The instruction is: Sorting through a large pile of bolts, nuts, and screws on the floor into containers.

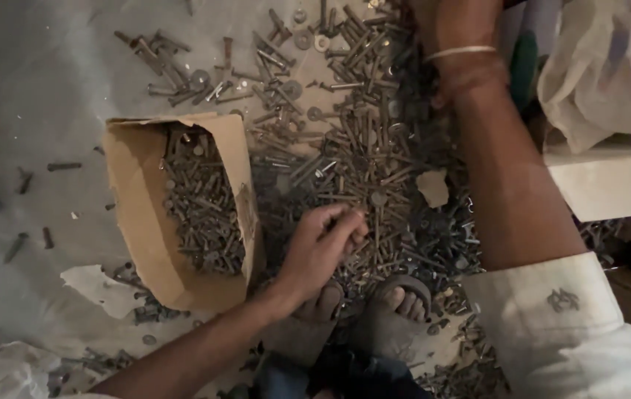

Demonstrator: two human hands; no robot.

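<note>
Dusty grey floor [34,89] fills the view under dim light, strewn with a wide heap of dark bolts [374,155], screws and washers that spreads from the top centre down toward two sandalled feet [374,303] at the bottom edge. Left of the left hand [323,247] and touching its wrist side stands a torn cardboard box [138,199], open at the top and tipped a little, holding a smaller batch of the same dark bolts along its right half. Beyond the box, farther from the hand, a few loose bolts lie scattered singly on the floor, and a scrap of pale paper [97,284] lies just below the box's lower corner. The left hand rests on the near edge of the heap, fingers curled and pinched together on what seems to be a bolt; the piece itself is too small and dark to make out for certain. The right hand [448,22] reaches across to the far side of the heap, well apart from the left, with a thin bangle [459,52] on its wrist; it is cut off by the top edge, so whether it grips anything cannot be told. Right of that forearm sit a white ledge [604,177] and a pale crumpled cloth [611,66].
</note>
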